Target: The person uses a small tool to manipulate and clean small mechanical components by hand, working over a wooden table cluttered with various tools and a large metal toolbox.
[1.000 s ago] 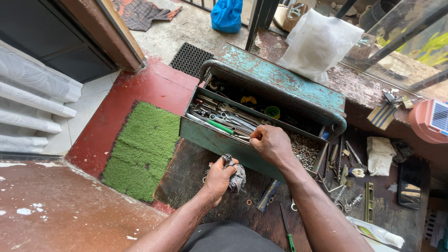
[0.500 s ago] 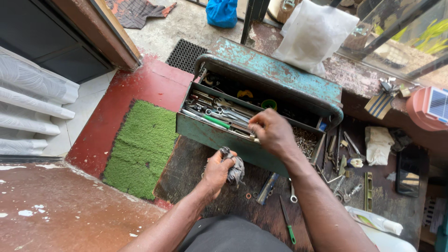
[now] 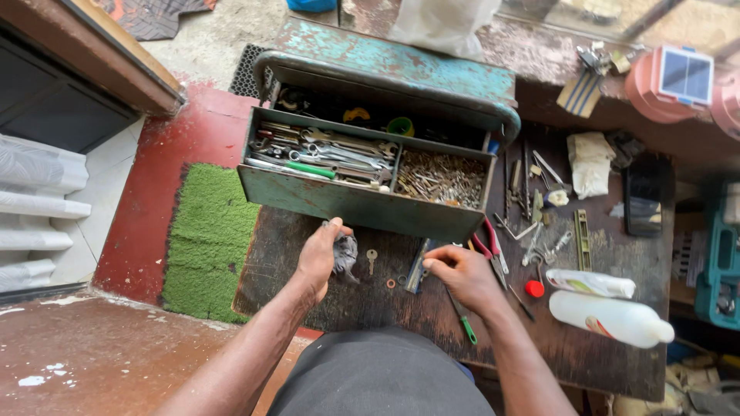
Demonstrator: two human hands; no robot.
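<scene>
Left hand (image 3: pixel 317 258) grips a small grey metal part (image 3: pixel 344 253), kind unclear, half hidden by fingers, near the toolbox (image 3: pixel 347 202) front. Right hand (image 3: pixel 461 275), fingers curled, pinches a small item too small to identify, beside a file (image 3: pixel 417 266). Toolbox tray: wrenches (image 3: pixel 331 150) left, screws (image 3: pixel 439 177) right. Its far compartment is dark, contents hard to read.

A green artificial-grass mat (image 3: pixel 206 235) lies left of the dark worktable (image 3: pixel 601 350). At the table's near right lies a white plastic bottle (image 3: pixel 609 317). Far right sits a salmon-coloured solar lamp (image 3: pixel 678 81); beside it, a crumpled cloth (image 3: pixel 590 162).
</scene>
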